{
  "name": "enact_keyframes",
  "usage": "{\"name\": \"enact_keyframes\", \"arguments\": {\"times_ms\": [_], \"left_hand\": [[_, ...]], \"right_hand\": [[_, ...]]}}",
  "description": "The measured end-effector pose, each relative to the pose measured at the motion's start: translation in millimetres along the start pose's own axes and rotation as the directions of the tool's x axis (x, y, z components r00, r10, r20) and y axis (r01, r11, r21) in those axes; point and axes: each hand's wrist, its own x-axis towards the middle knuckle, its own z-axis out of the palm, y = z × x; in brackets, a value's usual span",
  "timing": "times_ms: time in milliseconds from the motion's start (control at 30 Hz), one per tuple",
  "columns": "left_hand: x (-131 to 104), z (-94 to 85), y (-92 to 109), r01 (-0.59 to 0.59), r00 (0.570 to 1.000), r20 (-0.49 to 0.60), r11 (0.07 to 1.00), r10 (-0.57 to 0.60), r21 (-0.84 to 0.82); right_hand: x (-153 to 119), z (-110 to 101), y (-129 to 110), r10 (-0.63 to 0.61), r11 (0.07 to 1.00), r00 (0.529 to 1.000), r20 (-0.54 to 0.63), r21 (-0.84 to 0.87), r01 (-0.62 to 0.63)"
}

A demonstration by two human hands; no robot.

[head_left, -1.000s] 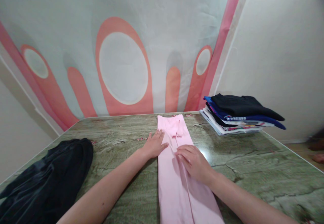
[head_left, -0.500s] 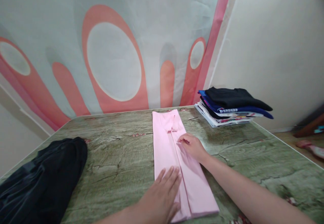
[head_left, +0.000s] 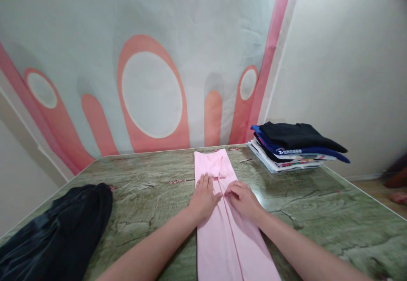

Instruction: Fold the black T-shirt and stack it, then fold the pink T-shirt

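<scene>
A pink garment lies folded into a long strip, its two sides meeting along a seam down the middle. At its far end a small folded flap shows. My left hand rests flat on the left half, just below that flap, with the fingers stretched out. On the right half, close to the middle seam, my right hand has its fingers curled and pinched together at the cloth. Whether a fold of cloth is between those fingertips is hard to see, but they touch the garment.
A stack of folded clothes stands at the table's back right, a black piece on top. Crumpled dark clothing lies at the left. Behind the wood-patterned table rises a wall with a pink and white print.
My left hand has slid away from me, from the garment's near part up to its far part beside my right hand. The view has tilted up slightly.
</scene>
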Motion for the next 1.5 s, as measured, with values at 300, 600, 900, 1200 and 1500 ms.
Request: {"name": "enact_keyframes", "arguments": {"times_ms": [300, 600, 900, 1200, 1500], "left_hand": [[64.9, 17.7, -51.6, 0.063, 0.996, -0.072, 0.993, -0.056, 0.103], [141.7, 22.0, -98.8, 0.243, 0.97, -0.086, 0.944, -0.229, 0.222], [150.7, 37.6, -101.0, 0.319, 0.945, -0.148, 0.922, -0.292, 0.221], [99.7, 17.5, -69.0, 0.104, 0.972, -0.234, 0.949, -0.034, 0.297], [46.6, 8.2, -68.7, -0.079, 0.994, -0.064, 0.979, 0.092, 0.186]], "right_hand": [[0.3, 2.5, 2.2, 0.008, 1.0, 1.0, 0.003, -0.023, -0.008], [2.3, 0.3, -2.4, 0.003, 0.998, 1.0, 0.01, -0.065, -0.002], [2.1, 0.8, -2.9, -0.005, 0.996, 1.0, 0.001, -0.088, 0.005], [2.1, -7.7, -16.8, -0.088, 0.989, 0.995, -0.041, -0.121, 0.083], [-15.5, -4.5, -52.9, -0.123, 0.937, 0.929, 0.348, -0.266, 0.224]]}}
